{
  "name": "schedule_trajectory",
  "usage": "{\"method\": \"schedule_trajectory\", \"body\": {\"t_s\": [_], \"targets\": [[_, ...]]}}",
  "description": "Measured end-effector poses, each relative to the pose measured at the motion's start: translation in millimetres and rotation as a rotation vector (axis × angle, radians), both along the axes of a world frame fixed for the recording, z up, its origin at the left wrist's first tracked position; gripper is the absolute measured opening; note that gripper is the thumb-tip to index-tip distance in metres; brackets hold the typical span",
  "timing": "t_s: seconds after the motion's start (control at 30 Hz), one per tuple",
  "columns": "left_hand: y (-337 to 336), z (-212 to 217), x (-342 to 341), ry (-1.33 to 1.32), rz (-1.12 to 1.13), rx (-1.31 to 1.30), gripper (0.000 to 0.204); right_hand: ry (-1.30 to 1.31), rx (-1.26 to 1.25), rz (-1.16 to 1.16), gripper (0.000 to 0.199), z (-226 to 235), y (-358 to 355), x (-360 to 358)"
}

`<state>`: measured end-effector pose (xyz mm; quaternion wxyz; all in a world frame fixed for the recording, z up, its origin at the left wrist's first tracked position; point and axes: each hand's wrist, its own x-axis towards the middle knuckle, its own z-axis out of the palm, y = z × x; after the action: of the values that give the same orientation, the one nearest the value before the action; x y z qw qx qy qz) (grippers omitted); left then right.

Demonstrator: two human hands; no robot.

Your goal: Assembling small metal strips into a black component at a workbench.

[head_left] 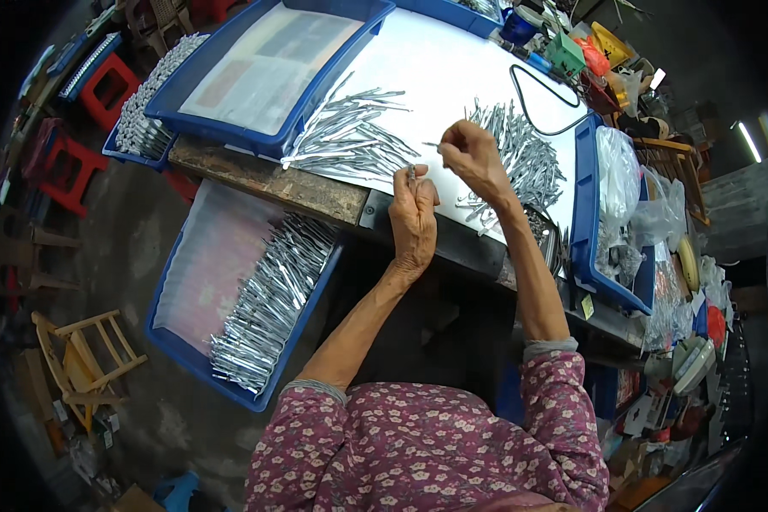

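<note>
My left hand [413,218] is closed at the edge of the white worktop [452,77], its fingers around a slim silver metal piece [411,174] whose end shows above the thumb. To its right and slightly higher, my right hand [476,158] pinches a small thin metal part [431,144] that points left, its exact kind too small to make out. The hands are close together but apart. A loose pile of slim silver metal pieces [350,136] lies left of them, and another pile [525,149] spreads out behind and right of my right hand.
A blue tray [294,141] rests at the table's left; a lower blue bin [273,397] holds many metal pieces [273,299]. At right, a blue crate [582,230] carries plastic bags [616,175]. A black cable [525,107] loops across the worktop. Red stools [64,171] stand far left.
</note>
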<state>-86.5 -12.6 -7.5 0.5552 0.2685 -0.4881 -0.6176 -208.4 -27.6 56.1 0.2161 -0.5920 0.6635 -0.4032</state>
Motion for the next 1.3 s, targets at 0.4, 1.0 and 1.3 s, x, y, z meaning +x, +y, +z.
{"method": "schedule_trajectory", "body": {"t_s": [0.4,1.0,1.3], "targets": [[34.3,16.5,6.7,0.074,-0.436,0.152,0.013,0.0,0.154,0.057,0.004,19.7,108.9,-8.1],[93.8,12.4,9.1,0.026,-0.55,0.155,0.006,-1.029,-0.268,-0.441,0.009,-35.9,178.9,49.2],[98.4,6.4,14.7,-0.07,-0.873,0.363,0.031,-0.766,-0.225,-0.615,0.014,-36.9,198.2,32.1]]}}
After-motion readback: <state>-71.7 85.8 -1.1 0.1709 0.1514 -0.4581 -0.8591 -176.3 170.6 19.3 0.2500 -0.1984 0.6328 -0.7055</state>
